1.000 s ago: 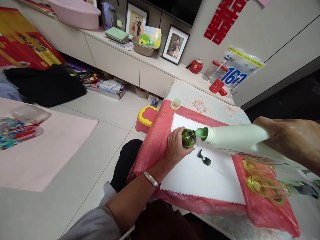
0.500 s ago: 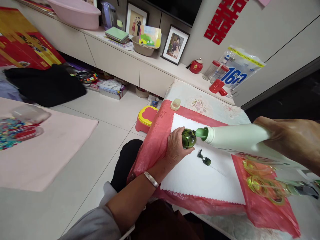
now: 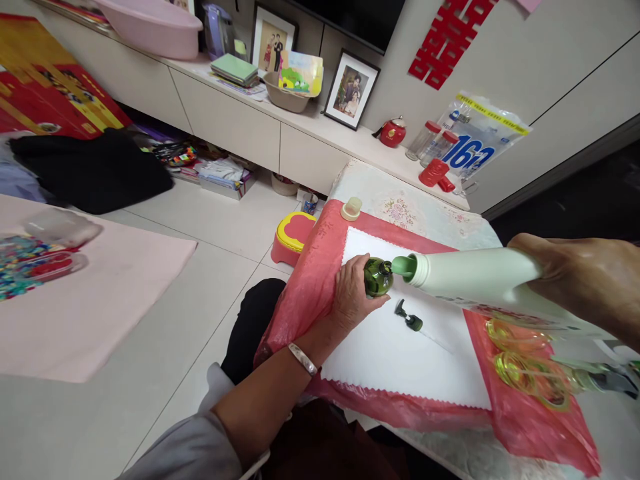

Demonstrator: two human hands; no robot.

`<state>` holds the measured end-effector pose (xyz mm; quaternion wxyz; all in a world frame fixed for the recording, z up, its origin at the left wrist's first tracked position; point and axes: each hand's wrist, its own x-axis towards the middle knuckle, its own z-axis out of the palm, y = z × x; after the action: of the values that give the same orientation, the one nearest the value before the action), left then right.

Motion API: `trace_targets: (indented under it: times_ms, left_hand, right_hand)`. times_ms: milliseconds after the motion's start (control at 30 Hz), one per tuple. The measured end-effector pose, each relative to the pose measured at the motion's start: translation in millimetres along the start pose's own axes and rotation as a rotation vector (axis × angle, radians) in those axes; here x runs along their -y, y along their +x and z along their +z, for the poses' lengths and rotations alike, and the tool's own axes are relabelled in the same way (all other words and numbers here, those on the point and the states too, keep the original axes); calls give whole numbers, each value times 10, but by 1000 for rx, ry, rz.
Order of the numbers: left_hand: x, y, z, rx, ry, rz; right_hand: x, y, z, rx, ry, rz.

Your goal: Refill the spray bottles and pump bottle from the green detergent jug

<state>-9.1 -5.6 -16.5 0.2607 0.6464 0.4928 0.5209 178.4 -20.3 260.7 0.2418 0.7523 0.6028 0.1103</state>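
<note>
My left hand [image 3: 351, 292] is wrapped round a small dark-green pump bottle [image 3: 378, 277], which stands without its pump on a white sheet [image 3: 400, 360]. From the right, my right hand [image 3: 575, 270] grips a large pale-green detergent bottle [image 3: 465, 270], tilted nearly flat. Its green spout is at the small bottle's open mouth; whether liquid flows I cannot tell. A dark-green pump head [image 3: 413, 322] with a clear tube lies on the sheet nearer me. At the sheet's far left corner, a pale screw cap [image 3: 351, 209] sits on the red plastic.
Under the sheet, red plastic [image 3: 400, 413] covers part of a floral tablecloth [image 3: 380, 190]. Clear yellowish bottles [image 3: 535, 380] with a pump lie at the right. A red and yellow stool [image 3: 289, 239] stands beyond the table's left edge. Jars with red lids [image 3: 425, 140] stand on the cabinet behind.
</note>
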Motion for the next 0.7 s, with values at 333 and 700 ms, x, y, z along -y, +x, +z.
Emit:
trace_targets:
  times_ms: [333,700]
  left_hand:
    - [10,-6,10,-12,3,13]
    - [4,0,9,1,-4,-4]
  right_hand:
    - [19,-12,-18,1,26,28]
    - [10,-11,-12,-3,31,20]
